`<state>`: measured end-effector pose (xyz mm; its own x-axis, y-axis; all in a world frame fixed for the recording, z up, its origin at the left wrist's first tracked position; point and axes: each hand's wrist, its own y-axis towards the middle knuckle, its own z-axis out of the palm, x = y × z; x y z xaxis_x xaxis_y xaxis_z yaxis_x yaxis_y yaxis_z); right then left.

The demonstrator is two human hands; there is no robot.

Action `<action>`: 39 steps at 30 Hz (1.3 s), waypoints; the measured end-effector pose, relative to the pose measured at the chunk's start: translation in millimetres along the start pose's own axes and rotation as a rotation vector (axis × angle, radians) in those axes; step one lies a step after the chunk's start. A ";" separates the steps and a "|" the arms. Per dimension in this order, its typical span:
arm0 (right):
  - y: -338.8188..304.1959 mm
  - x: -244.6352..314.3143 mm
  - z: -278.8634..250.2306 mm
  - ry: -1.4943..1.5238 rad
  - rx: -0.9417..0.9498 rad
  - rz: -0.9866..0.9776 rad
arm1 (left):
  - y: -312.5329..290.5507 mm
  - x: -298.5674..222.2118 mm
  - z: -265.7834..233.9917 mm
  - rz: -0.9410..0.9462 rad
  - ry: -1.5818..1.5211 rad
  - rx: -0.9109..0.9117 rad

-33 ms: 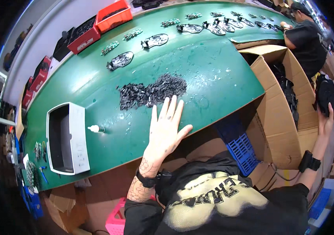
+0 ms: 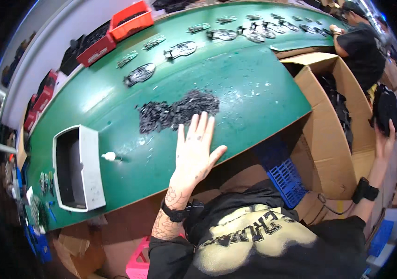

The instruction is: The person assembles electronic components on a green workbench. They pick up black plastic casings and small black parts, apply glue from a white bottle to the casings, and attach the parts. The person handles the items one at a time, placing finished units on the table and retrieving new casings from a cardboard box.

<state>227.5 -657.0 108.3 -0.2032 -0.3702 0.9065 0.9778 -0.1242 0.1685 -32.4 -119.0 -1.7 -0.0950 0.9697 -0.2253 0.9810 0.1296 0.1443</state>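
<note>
My left hand [image 2: 193,152] is open, palm down with its fingers spread, at the near edge of the green table [image 2: 254,111]. Its fingertips reach the lower side of a pile of small black parts [image 2: 180,111]. Out at the far right, beyond the cardboard box, my right hand [image 2: 384,142] grips the lower end of a black rounded object [image 2: 387,109]; its exact kind cannot be made out. Several black and silver flat assemblies [image 2: 140,74] and green circuit boards [image 2: 153,43] lie in rows along the table's far side.
A white box with a dark inside [image 2: 94,172] and a small white bottle [image 2: 110,156] stand at left. Red bins [image 2: 97,49] line the back. Right of the table, an open cardboard box [image 2: 324,139] holds black items. Another person [image 2: 359,46] works at the far right.
The whole scene sits slightly further left in the picture. Both hands keep their poses, the left one spread by the pile and the right one on the black object.
</note>
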 end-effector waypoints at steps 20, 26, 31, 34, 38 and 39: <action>-235.3 -214.9 300.8 0.500 0.662 0.983 | -53.0 -27.2 0.6 -0.377 -1.242 -0.480; -204.7 -213.2 297.3 0.558 0.561 0.854 | -0.5 -29.0 -3.7 -0.322 -0.981 -0.530; -160.8 -213.0 284.2 0.845 0.548 0.832 | 35.7 -30.4 15.9 -0.380 -1.190 -0.539; -139.1 -226.3 270.1 0.789 0.494 0.841 | 36.2 -35.4 7.5 -0.403 -1.195 -0.646; -134.6 -219.7 262.9 0.676 0.428 0.811 | -8.5 -8.0 -14.7 0.081 -0.507 -0.863; -139.9 -217.7 261.6 0.671 0.444 0.819 | -27.6 1.2 -17.6 0.128 -0.435 -0.820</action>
<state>148.1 -318.2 -11.2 0.6467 -0.6227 0.4405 0.7333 0.6666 -0.1341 -62.6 -117.7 11.1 0.2395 0.8455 -0.4772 0.5384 0.2934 0.7900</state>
